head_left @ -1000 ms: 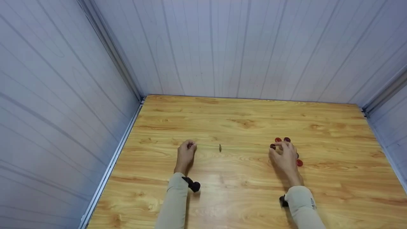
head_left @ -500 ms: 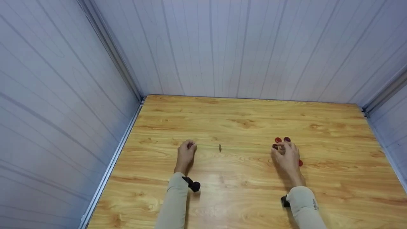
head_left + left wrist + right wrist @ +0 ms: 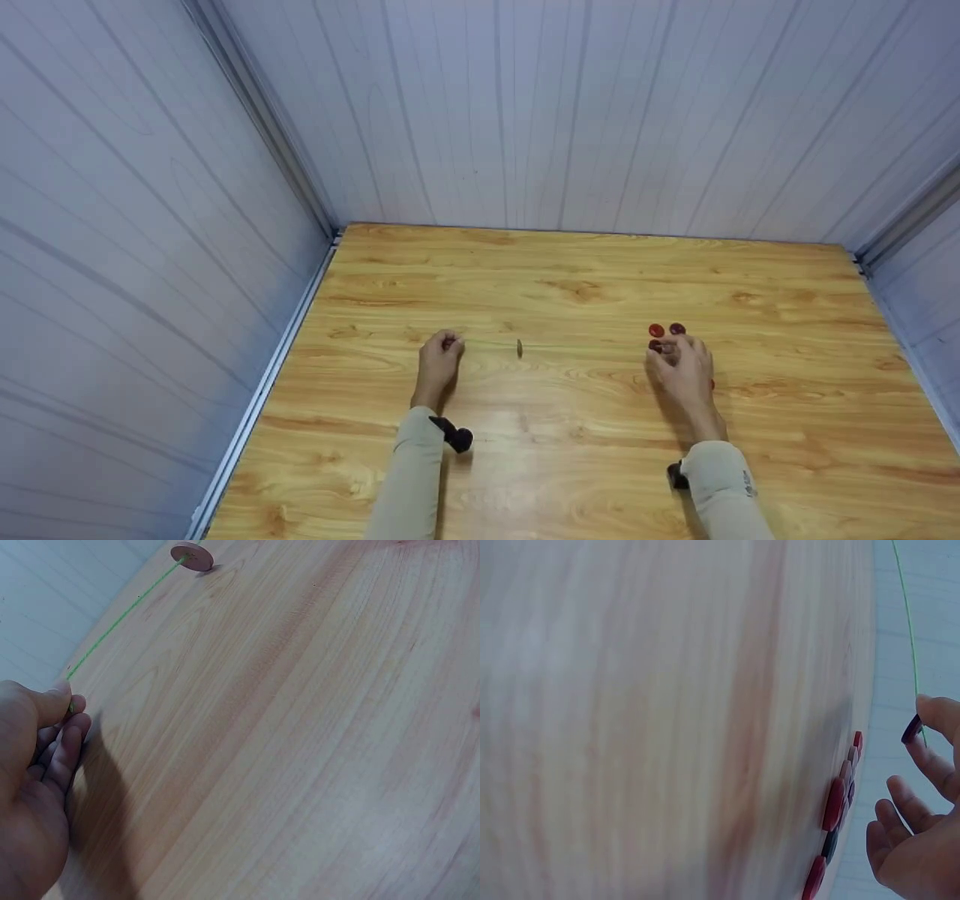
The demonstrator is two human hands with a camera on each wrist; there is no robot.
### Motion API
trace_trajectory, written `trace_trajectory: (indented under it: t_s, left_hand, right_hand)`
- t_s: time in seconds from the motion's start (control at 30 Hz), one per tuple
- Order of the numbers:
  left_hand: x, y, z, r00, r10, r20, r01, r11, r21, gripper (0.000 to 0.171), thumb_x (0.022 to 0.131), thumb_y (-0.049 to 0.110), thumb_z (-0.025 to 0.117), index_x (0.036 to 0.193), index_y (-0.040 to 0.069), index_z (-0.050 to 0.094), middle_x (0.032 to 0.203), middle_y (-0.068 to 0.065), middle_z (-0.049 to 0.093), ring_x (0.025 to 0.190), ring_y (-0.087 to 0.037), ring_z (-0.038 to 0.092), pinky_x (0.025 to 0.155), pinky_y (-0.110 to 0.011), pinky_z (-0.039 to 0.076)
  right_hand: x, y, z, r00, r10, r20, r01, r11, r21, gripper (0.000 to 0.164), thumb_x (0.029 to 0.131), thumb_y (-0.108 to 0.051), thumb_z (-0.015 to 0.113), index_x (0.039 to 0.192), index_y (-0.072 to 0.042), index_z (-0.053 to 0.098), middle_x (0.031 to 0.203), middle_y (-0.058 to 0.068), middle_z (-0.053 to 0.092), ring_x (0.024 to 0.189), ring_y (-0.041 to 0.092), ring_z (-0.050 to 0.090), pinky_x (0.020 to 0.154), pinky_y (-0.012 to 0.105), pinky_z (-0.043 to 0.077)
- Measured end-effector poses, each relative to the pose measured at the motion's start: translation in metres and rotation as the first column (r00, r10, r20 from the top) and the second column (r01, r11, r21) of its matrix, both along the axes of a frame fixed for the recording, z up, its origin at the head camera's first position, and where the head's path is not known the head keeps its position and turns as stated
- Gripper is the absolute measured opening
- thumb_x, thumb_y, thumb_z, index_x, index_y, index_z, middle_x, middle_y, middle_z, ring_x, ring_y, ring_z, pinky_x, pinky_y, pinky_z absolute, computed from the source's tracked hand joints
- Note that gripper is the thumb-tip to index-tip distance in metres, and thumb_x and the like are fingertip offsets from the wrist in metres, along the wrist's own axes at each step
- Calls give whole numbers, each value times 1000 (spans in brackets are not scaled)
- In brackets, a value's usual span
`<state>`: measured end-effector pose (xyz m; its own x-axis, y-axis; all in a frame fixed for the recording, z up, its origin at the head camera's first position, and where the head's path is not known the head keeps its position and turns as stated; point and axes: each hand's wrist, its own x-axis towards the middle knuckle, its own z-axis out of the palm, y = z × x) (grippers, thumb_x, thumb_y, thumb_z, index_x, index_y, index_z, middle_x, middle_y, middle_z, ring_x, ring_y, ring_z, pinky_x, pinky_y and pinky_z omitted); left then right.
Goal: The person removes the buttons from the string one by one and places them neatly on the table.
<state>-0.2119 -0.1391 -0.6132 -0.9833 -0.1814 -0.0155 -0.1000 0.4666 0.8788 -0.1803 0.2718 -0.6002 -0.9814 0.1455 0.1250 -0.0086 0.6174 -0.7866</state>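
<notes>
My left hand (image 3: 439,365) pinches one end of a thin green string (image 3: 124,615) between thumb and fingers. The string runs taut to the right through a brownish round button (image 3: 192,556), which stands on edge around it in the left wrist view. My right hand (image 3: 684,371) pinches a dark red button (image 3: 911,729) between thumb and index finger. The string's other end comes down to this button, a short tip showing by the fingers; whether it passes through a hole is too small to tell. The other right fingers are loosely bent.
Several loose buttons lie on the wooden table (image 3: 570,435) under and beside the right hand, among them a red button (image 3: 656,330) and a dark purplish button (image 3: 677,328). In the right wrist view they form a row. White panel walls (image 3: 480,112) border the table.
My right hand has shifted slightly right with the dark red button, covering more of the loose buttons. The left hand and the button on the string have stayed in place.
</notes>
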Motion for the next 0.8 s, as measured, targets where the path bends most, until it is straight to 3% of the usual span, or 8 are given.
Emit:
trace_trajectory:
  t_s: [0.23, 0.47, 0.63, 0.8]
  left_hand:
    - [0, 0, 0, 1000, 5, -5, -5, 1000, 10, 12, 95, 12, 60, 98, 2, 65, 91, -9, 64, 86, -19, 59, 77, -32, 49]
    - [-1, 0, -2, 1000, 6, -10, -6, 1000, 23, 13, 95, 13, 60, 99, 3, 65, 93, -9, 65, 87, -19, 59, 78, -33, 49]
    - [-1, 0, -2, 1000, 5, -10, -5, 999, 35, 13, 94, 13, 60, 100, 2, 65, 94, -10, 65, 89, -20, 60, 79, -34, 50]
    - [-1, 0, -2, 1000, 9, -12, -9, 999, 34, 12, 94, 12, 60, 99, 2, 65, 93, -10, 65, 88, -20, 60, 79, -33, 50]
  right_hand:
    - [1, 1, 0, 999, -34, -8, 34, 999, -13, 31, 89, -17, 68, 114, 1, 61, 122, 22, 47, 116, 39, 39, 98, 51, 31]
    - [1, 3, 0, 999, -33, 21, 34, 998, -59, 32, 92, -15, 64, 116, 4, 59, 129, 24, 42, 118, 39, 43, 94, 47, 47]
    - [2, 6, 2, 999, -33, 28, 35, 998, -56, 35, 92, -19, 64, 119, 3, 58, 131, 25, 41, 122, 41, 37, 97, 51, 41]
    - [2, 9, 2, 999, -45, 18, 45, 999, -24, 38, 92, -22, 65, 119, 3, 58, 131, 25, 42, 120, 41, 39, 100, 53, 33]
